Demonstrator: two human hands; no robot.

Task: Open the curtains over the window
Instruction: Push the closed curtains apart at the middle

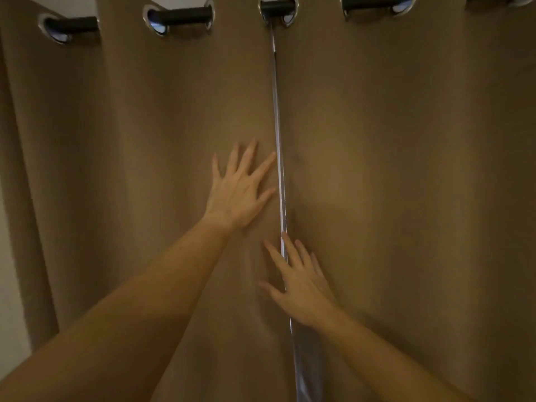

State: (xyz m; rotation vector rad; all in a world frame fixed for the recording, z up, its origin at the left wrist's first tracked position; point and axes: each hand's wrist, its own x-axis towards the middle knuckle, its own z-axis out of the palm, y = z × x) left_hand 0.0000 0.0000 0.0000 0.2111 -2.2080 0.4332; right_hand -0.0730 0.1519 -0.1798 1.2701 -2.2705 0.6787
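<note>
Two brown curtains hang side by side from a dark rod (179, 15) on metal eyelets. The left curtain (130, 140) and the right curtain (406, 155) meet at a thin bright gap (278, 134) that widens near the bottom. My left hand (240, 190) lies flat on the left curtain just beside the gap, fingers spread. Lower down, my right hand (298, 282) reaches over the gap with fingers apart, its fingertips at the curtain edges. Neither hand grips any cloth.
A pale wall (8, 285) shows at the far left beyond the left curtain's outer edge. A strip of white ceiling (174, 0) is visible above the rod. The window itself is hidden behind the cloth.
</note>
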